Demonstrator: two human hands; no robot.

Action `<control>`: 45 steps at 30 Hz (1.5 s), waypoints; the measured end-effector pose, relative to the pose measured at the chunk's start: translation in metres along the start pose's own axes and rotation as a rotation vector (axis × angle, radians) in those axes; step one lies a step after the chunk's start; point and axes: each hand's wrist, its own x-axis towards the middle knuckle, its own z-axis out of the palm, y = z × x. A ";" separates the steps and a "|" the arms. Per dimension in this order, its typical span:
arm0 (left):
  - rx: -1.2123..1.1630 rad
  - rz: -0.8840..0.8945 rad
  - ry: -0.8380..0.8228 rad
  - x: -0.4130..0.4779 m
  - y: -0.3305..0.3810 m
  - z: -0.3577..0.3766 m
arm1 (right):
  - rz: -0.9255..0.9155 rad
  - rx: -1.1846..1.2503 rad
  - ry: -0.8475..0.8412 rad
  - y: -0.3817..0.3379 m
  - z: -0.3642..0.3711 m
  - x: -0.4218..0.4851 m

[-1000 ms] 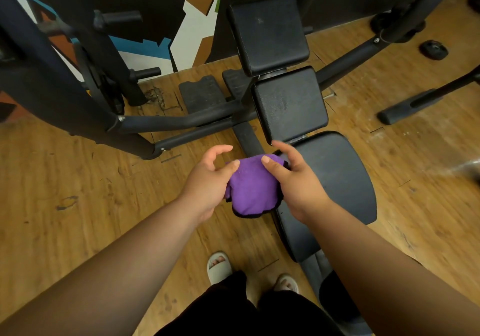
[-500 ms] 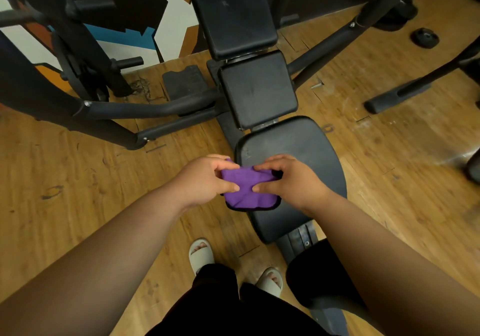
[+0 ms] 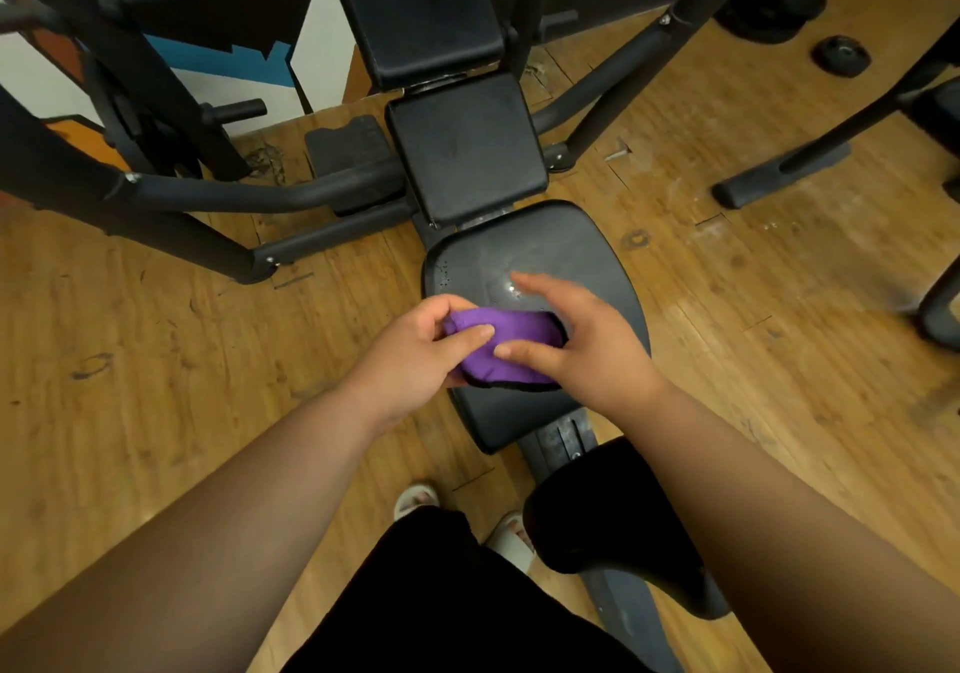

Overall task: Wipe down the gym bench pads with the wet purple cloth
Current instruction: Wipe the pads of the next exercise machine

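A folded purple cloth [image 3: 506,345] with a dark edge is held over the near half of the black seat pad [image 3: 566,251]. My left hand [image 3: 415,350] grips its left end, thumb on top. My right hand [image 3: 576,339] touches its right side with the thumb, its fingers spread and reaching over the pad. The seat pad shows a wet shine near its middle. Beyond it lie a square middle pad [image 3: 465,147] and a back pad [image 3: 415,12], both black.
Black machine frame tubes [image 3: 208,194] run left of the bench over the wooden floor [image 3: 156,360]. More frame legs [image 3: 779,173] and a small black disc [image 3: 841,54] lie to the right. My sandalled feet [image 3: 415,498] stand left of the bench's near end.
The view has shifted so the bench sits more centred. The cloth has been bunched narrower, and my right hand's fingers have lifted and spread from it.
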 end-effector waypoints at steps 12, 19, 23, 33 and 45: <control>0.969 0.397 0.130 0.034 -0.021 -0.021 | 0.078 -0.346 -0.065 0.014 0.008 0.010; 1.324 0.421 0.070 0.058 -0.024 -0.025 | -0.074 -0.887 -0.006 0.028 0.028 0.021; 1.378 0.391 -0.025 0.071 -0.022 -0.024 | -0.018 -0.906 -0.082 0.031 0.032 0.025; 1.404 0.433 -0.127 0.087 -0.040 -0.022 | 0.058 -0.988 -0.230 0.027 0.036 0.023; 1.434 0.486 -0.053 0.088 -0.047 -0.012 | 0.046 -0.992 -0.213 0.036 0.031 0.022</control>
